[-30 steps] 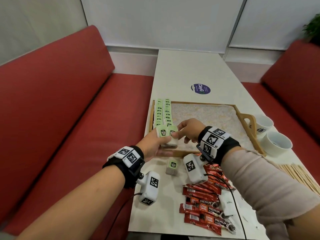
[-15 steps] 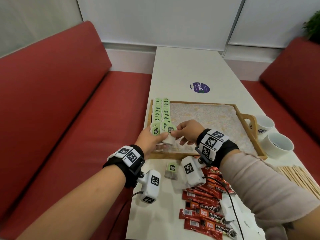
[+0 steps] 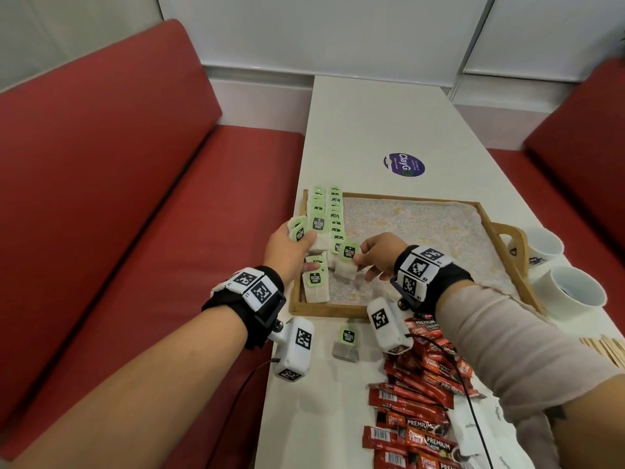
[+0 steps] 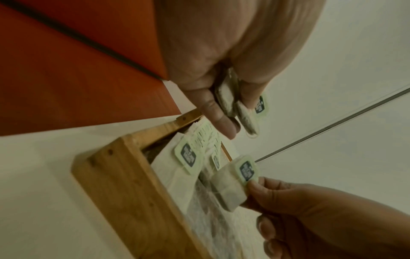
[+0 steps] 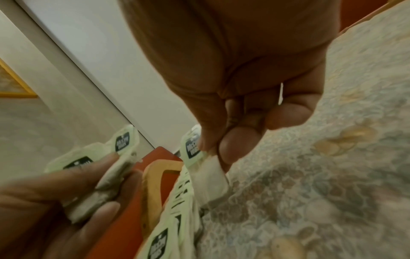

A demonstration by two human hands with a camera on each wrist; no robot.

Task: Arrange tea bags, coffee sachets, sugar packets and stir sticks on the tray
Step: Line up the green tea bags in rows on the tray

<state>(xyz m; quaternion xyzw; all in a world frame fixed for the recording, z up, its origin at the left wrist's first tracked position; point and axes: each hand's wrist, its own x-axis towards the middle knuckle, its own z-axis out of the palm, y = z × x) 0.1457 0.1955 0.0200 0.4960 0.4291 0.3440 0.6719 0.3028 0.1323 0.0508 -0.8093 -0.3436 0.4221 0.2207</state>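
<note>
A wooden tray [image 3: 324, 309] with a patterned liner holds two rows of green-tagged tea bags [image 3: 333, 211] along its left side. My left hand [image 3: 287, 247] grips a small stack of tea bags [image 3: 306, 228] above the tray's left edge; the same stack [image 4: 235, 103] shows in the left wrist view. My right hand [image 3: 375, 253] pinches a single tea bag [image 3: 346, 262] by its edge just over the near end of the right row, seen also as a tea bag [image 5: 199, 157] between thumb and forefinger. One loose tea bag [image 3: 345, 343] lies on the table before the tray.
Red coffee sachets [image 3: 416, 414] are piled on the table at the near right, with white sugar packets [image 3: 473, 431] beside them. Two white cups [image 3: 571, 289] stand right of the tray, stir sticks [image 3: 605, 346] near them. Red benches flank the table.
The right hand has pulled one tea bag away from the left hand's stack and lowered it toward the tray's right row. The left hand has lifted slightly toward the far left.
</note>
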